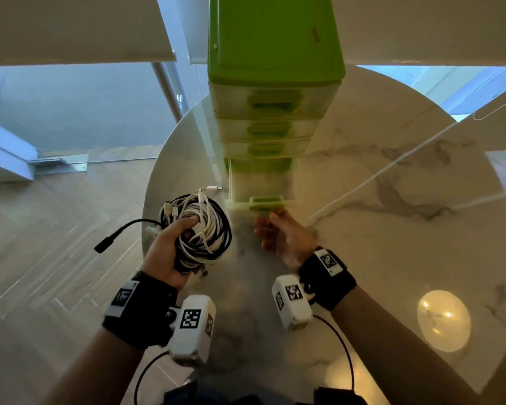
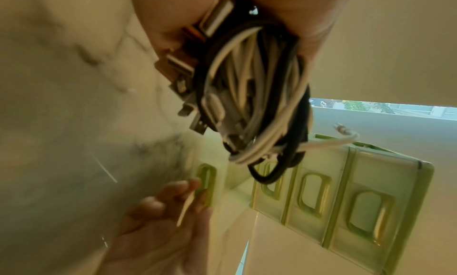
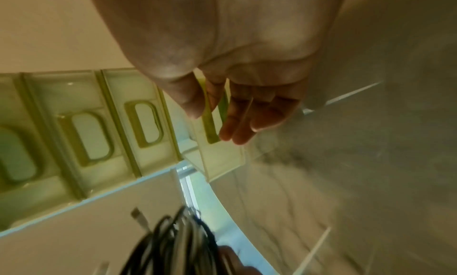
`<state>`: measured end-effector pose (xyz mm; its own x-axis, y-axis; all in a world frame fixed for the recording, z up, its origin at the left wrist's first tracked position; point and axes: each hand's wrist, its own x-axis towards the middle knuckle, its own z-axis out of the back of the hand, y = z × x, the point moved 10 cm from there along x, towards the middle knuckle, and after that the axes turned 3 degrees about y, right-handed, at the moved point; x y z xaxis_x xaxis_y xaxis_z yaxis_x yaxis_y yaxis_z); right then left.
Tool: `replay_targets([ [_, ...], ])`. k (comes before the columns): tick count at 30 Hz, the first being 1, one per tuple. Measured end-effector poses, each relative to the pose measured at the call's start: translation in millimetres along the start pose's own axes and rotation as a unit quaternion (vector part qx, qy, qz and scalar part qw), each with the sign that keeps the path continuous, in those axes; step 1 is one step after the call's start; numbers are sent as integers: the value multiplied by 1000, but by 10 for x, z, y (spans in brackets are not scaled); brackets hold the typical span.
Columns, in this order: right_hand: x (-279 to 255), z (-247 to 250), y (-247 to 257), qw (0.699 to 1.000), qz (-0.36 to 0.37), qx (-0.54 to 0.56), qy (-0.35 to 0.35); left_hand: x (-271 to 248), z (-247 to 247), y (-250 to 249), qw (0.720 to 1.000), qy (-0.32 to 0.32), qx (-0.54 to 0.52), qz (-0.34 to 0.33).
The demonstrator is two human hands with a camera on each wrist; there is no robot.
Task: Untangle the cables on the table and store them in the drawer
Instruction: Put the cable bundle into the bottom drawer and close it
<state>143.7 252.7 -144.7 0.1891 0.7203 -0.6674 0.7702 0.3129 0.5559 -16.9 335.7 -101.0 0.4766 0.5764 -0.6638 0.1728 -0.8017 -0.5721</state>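
My left hand (image 1: 184, 235) grips a coiled bundle of white and black cables (image 1: 205, 229) above the table's left edge; up close the same cable bundle (image 2: 252, 95) shows several plugs sticking out. The green drawer unit (image 1: 275, 54) stands at the table's far side. Its bottom drawer (image 1: 260, 182) is pulled out toward me. My right hand (image 1: 270, 226) is at the drawer handle (image 1: 266, 201) with its fingers (image 3: 237, 123) nearly straight, tips by the drawer handle (image 3: 210, 126). A thin pale line crosses those fingers; I cannot tell what it is.
A loose white cable (image 1: 392, 165) runs across the marble table (image 1: 362, 258) from the far right toward my right hand. A black plug end (image 1: 105, 247) dangles from the bundle past the table's left edge. The three upper drawers are closed.
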Motion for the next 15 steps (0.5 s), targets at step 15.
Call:
replay_targets([
  [15, -1376, -236, 812, 658, 376, -648, -79, 257, -841, 199, 986, -6, 161, 34],
])
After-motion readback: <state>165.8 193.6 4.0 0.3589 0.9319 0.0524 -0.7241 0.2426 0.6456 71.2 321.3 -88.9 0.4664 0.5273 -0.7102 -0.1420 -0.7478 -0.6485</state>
